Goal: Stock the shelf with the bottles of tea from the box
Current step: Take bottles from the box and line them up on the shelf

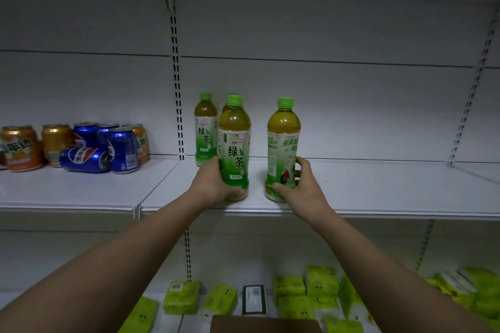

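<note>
Head view: four tea bottles stand upright on the white shelf [378,192]. Two are at the back: the back-left bottle [205,130] near the slotted upright [177,89], and a hidden bottle [226,105] of which only the shoulder and a bit of cap show behind the front one. Two are near the front edge, one in each hand.

The left hand [213,184] is curled round the base of the left bottle [234,149], thumb across its front, the bottle's foot on the shelf close to the lip. The right hand [300,186] wraps the lower part of the right bottle [282,149], thumb in front and fingers round the far side; this bottle also stands on the shelf. A clear gap separates the two held bottles.

To the right of the right bottle the shelf runs bare to the next upright [470,89]. Between the back bottles and the rear wall little room shows.

On the neighbouring shelf bay to the left sit seven cans: three orange cans [19,147], and four blue cans [123,150], one of them lying on its side [85,158].

On the lower shelf lie many green packs [181,297], too jumbled to count, and one dark pack [253,300]. A brown box edge [265,323] shows at the bottom.
</note>
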`<action>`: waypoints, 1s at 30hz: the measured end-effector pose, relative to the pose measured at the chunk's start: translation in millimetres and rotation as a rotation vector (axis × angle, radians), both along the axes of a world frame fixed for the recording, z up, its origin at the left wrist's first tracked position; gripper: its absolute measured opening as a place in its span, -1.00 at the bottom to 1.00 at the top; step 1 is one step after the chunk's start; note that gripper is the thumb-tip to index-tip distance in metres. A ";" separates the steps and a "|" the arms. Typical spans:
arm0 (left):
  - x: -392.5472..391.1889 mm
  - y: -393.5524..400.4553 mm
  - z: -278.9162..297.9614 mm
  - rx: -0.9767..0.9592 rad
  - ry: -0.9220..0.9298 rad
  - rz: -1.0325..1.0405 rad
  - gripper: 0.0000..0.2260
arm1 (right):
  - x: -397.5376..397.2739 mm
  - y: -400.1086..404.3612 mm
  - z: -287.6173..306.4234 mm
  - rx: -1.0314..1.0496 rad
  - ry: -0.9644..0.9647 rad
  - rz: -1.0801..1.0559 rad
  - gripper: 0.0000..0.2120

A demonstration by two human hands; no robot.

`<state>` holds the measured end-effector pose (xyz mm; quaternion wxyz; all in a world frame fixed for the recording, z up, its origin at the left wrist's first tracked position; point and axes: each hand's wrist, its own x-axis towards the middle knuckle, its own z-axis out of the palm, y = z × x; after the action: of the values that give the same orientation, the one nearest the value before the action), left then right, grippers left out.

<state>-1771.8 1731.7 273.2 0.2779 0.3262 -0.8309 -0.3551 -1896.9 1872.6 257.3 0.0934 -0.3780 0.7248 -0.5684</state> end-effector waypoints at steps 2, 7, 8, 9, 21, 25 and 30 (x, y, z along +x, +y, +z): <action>-3.5 0.9 -0.3 -0.021 -0.005 0.013 -0.30 | -2.3 0.5 1.2 0.038 0.030 -0.014 -0.33; -19.8 -1.1 -10.0 -0.088 0.032 0.067 -0.31 | -13.7 -4.7 7.2 0.110 0.100 -0.032 -0.38; -24.9 -2.1 -13.3 -0.121 0.030 0.087 -0.33 | -17.5 -6.5 8.1 0.127 0.114 -0.037 -0.39; -30.6 -3.8 -16.8 -0.148 0.032 0.104 -0.35 | -21.8 -8.5 8.8 0.144 0.126 -0.042 -0.40; -100.3 -43.6 -28.4 -0.187 0.058 0.133 -0.44 | -74.1 -53.0 -1.3 0.212 0.198 -0.142 -0.54; -123.0 -61.0 -29.2 -0.194 0.053 0.153 -0.41 | -92.4 -77.2 -2.6 0.231 0.209 -0.171 -0.55; -146.6 -78.3 -35.9 -0.210 0.055 0.185 -0.36 | -114.6 -109.3 -5.9 0.243 0.219 -0.237 -0.51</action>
<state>-1918.4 1653.4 237.3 0.3645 0.3608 -0.8219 -0.2479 -2011.5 1763.3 251.4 -0.0084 -0.3357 0.8333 -0.4392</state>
